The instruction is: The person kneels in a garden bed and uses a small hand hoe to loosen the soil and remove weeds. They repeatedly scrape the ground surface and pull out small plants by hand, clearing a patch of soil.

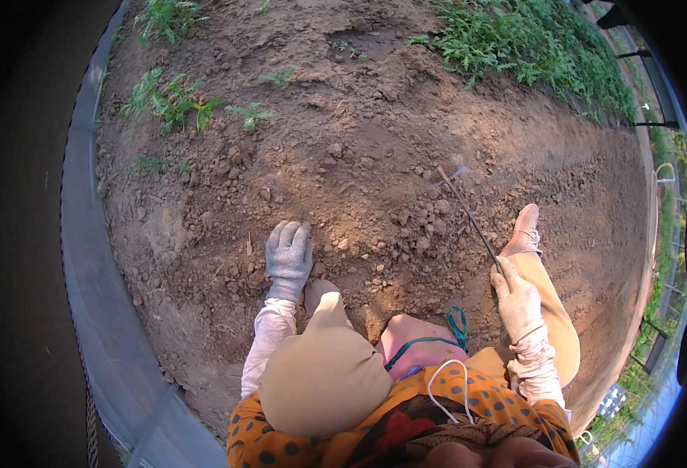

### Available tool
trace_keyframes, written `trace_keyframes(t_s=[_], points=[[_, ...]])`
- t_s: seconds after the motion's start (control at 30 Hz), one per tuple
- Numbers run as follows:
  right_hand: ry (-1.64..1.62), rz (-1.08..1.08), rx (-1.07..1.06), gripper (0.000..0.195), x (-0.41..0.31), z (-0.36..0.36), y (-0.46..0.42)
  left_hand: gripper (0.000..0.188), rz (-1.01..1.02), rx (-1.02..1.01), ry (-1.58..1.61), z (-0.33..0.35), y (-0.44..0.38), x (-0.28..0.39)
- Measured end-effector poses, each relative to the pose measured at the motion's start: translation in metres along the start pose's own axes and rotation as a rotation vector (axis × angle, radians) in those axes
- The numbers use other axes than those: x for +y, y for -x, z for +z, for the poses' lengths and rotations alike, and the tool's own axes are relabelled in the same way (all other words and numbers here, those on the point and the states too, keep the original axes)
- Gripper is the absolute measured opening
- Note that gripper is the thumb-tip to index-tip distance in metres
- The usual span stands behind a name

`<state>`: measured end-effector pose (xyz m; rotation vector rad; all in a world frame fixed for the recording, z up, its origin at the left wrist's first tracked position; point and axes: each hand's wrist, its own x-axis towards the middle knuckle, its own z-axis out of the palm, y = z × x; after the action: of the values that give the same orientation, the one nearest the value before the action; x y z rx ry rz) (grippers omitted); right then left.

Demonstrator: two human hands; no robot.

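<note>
My left hand [289,257], in a grey knit glove, is palm down on loose brown soil [343,193] beside my left shoe. Its fingers lie close together and bend towards the ground; whatever is under them is hidden. In a pale, dirt-stained glove, my right hand [517,298] grips the thin dark handle of a hand hoe [473,221]. The handle slants up and left to a small, blurred metal blade [459,171] at the soil. Crumbled clods [422,231] lie around the blade and between the two hands.
Feathery green weeds [170,102] grow at upper left, with a dense patch [530,44] at upper right. A grey sheet border [94,263] curves along the left. My right shoe [523,231] stands right of the hoe. A pink pad [416,345] with a green strap is between my legs.
</note>
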<state>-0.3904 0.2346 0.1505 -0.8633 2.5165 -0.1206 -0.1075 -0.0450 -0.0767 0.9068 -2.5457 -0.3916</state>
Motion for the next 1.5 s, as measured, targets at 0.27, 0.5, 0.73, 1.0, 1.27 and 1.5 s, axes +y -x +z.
trace_keyframes(t_s=[0.27,0.5,0.73,1.0,1.27,1.5], points=[[0.624,-0.127,-0.275,0.027,0.056,-0.058,-0.025,0.042,0.471,-0.208,0.186,0.093,-0.104,0.095],[0.600,-0.227,-0.508,0.027,0.039,-0.046,-0.050,0.031,0.518,-0.374,0.250,0.094,-0.100,0.081],[0.382,-0.193,-0.466,0.028,0.023,-0.056,-0.047,0.030,0.648,-0.347,0.059,0.016,-0.067,-0.041],[0.326,-0.157,-0.473,0.031,0.027,-0.048,-0.056,0.029,0.489,-0.141,-0.240,-0.020,-0.057,-0.148],[0.375,-0.167,-0.388,0.033,-0.030,-0.054,-0.043,0.037,-0.034,-0.075,-0.421,-0.070,-0.016,-0.236],[0.301,-0.029,-0.469,0.032,0.052,-0.034,-0.064,0.063,-0.780,0.052,-0.533,-0.041,-0.025,-0.229]])
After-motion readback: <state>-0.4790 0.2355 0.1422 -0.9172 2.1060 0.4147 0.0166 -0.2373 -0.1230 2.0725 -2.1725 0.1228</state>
